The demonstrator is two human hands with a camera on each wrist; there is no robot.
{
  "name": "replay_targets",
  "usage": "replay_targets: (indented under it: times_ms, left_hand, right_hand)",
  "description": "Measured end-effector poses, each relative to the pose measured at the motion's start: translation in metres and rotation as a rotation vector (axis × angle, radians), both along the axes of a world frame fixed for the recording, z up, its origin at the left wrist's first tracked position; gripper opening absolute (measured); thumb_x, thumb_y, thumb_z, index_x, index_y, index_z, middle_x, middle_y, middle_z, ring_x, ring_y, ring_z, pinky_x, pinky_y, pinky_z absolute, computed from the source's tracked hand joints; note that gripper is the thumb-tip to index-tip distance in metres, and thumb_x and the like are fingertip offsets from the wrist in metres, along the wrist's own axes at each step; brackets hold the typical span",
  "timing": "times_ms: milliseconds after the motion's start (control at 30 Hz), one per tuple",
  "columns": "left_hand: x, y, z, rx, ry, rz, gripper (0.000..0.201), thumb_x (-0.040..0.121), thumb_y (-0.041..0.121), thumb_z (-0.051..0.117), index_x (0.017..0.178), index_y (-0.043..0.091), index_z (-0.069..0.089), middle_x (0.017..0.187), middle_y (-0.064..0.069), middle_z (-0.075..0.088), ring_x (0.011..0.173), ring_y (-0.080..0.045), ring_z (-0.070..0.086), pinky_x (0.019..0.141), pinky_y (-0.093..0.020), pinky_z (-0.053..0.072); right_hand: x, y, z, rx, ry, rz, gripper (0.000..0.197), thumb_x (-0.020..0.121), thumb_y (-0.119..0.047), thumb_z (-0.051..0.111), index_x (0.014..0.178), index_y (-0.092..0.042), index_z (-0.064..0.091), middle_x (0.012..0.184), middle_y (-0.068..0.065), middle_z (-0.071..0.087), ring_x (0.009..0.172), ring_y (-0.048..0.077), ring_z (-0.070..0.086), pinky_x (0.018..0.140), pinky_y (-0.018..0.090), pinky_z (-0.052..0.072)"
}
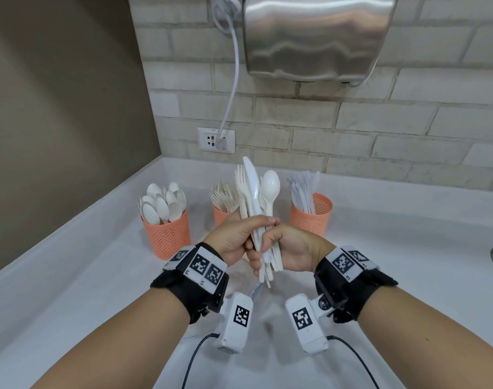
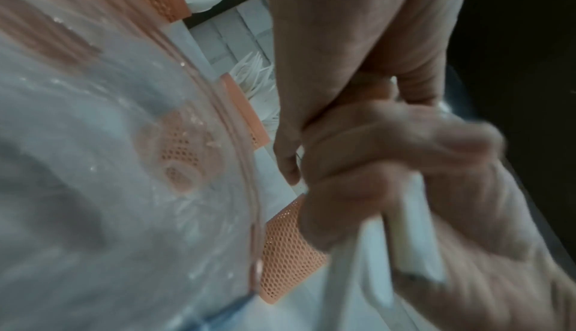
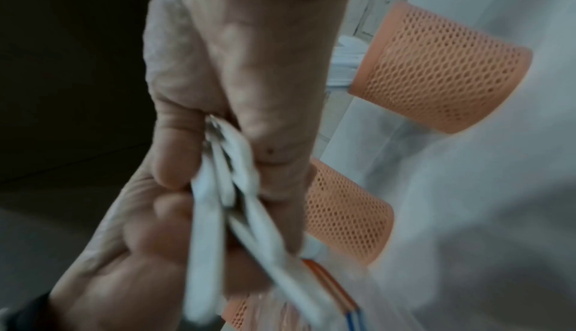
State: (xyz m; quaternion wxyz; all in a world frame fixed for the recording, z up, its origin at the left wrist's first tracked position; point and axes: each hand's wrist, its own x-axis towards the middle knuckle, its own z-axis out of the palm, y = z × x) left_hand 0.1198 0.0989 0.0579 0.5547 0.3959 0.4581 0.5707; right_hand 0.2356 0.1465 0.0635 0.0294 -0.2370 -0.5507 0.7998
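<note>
Midway, cutlery bundle point(image 1: 254, 197) out of sight inside left hand point(image 1: 234, 240), right hand point(image 1: 296, 248).

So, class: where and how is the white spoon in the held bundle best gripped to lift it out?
Probably pinch the spoon at its neck, below the bowl, from the right: it stands upright on the bundle's right edge, knife and fork block the left; the left hand and right hand cover its handle.

Head looks down, wrists close, sharing cutlery point(image 1: 252, 197)
</note>
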Motion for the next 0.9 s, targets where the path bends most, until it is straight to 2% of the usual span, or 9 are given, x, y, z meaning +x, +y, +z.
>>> replay_targets:
  times_ms: [67,167,300,367,500,567,733,833,900]
  left_hand:
    - [0.002,0.002,0.002,0.009,-0.035,0.076,0.011,0.085,0.004,0.06,0.095,0.001,0.059,0.071,-0.008,0.068,0.055,-0.016,0.062,0.049,-0.024,0.049]
    - [-0.004,0.008,0.001,0.004,-0.093,0.194,0.036,0.087,-0.002,0.054,0.121,0.0,0.045,0.069,-0.006,0.065,0.062,-0.014,0.067,0.06,-0.03,0.056]
    - [-0.008,0.01,-0.003,0.043,-0.025,0.169,0.046,0.088,-0.004,0.053,0.132,0.001,0.04,0.072,-0.004,0.059,0.058,-0.014,0.06,0.06,-0.03,0.055]
    - [-0.002,0.007,-0.002,0.071,0.04,0.135,0.045,0.086,-0.005,0.056,0.13,0.001,0.045,0.077,-0.006,0.06,0.059,-0.014,0.06,0.061,-0.028,0.055]
    - [0.007,0.005,-0.003,0.117,0.103,0.074,0.044,0.084,-0.012,0.055,0.124,0.005,0.049,0.083,-0.006,0.064,0.074,-0.02,0.059,0.063,-0.027,0.052]
    - [0.007,0.002,-0.004,0.13,0.084,0.06,0.04,0.086,-0.009,0.055,0.123,0.002,0.049,0.077,-0.004,0.062,0.068,-0.015,0.058,0.06,-0.023,0.052]
    - [0.007,0.004,-0.006,0.121,0.061,0.051,0.043,0.09,-0.003,0.053,0.13,0.007,0.041,0.072,0.002,0.06,0.055,-0.007,0.054,0.054,-0.022,0.048]
    - [0.01,0.003,-0.006,0.132,0.1,0.031,0.046,0.09,-0.004,0.052,0.129,0.017,0.039,0.077,0.002,0.059,0.055,-0.008,0.051,0.052,-0.022,0.047]
    - [0.012,0.002,-0.007,0.128,0.104,0.038,0.045,0.089,-0.004,0.054,0.126,0.019,0.04,0.079,0.001,0.059,0.058,-0.009,0.051,0.053,-0.021,0.046]
  right_hand:
    - [0.002,0.0,0.007,0.177,-0.139,-0.039,0.008,0.08,-0.015,0.054,0.081,-0.007,0.056,0.071,0.008,0.06,0.07,0.022,0.065,0.072,0.039,0.055]
    - [0.009,0.003,0.022,0.557,-0.324,-0.143,0.015,0.086,-0.031,0.063,0.086,-0.016,0.061,0.08,0.004,0.064,0.077,0.019,0.064,0.069,0.032,0.055]
    - [0.009,0.011,0.036,0.982,-0.108,-0.684,0.018,0.083,-0.017,0.067,0.068,-0.011,0.059,0.059,-0.001,0.053,0.054,0.008,0.049,0.052,0.014,0.041]
    - [0.0,0.007,0.041,1.066,-0.073,-0.671,0.015,0.083,-0.016,0.067,0.074,-0.005,0.065,0.06,0.0,0.055,0.052,0.009,0.05,0.053,0.015,0.043]
    - [-0.011,0.001,0.037,1.092,-0.266,-0.515,0.018,0.087,-0.016,0.062,0.07,-0.01,0.06,0.064,0.006,0.06,0.05,0.014,0.057,0.059,0.032,0.054]
    - [-0.008,0.002,0.038,1.009,-0.244,-0.514,0.02,0.089,-0.011,0.058,0.069,-0.01,0.057,0.06,0.003,0.057,0.048,0.011,0.055,0.053,0.026,0.05]
    - [-0.004,-0.003,0.039,0.977,-0.225,-0.47,0.007,0.089,-0.014,0.057,0.089,-0.008,0.053,0.073,0.004,0.057,0.058,0.014,0.055,0.061,0.027,0.047]
    - [-0.004,-0.001,0.037,0.844,-0.22,-0.512,0.037,0.084,-0.016,0.065,0.114,-0.008,0.046,0.094,0.01,0.058,0.072,0.016,0.058,0.06,0.022,0.045]
    - [-0.002,-0.001,0.039,0.772,-0.206,-0.5,0.04,0.083,-0.012,0.066,0.117,-0.006,0.045,0.097,0.011,0.058,0.08,0.018,0.058,0.06,0.019,0.044]
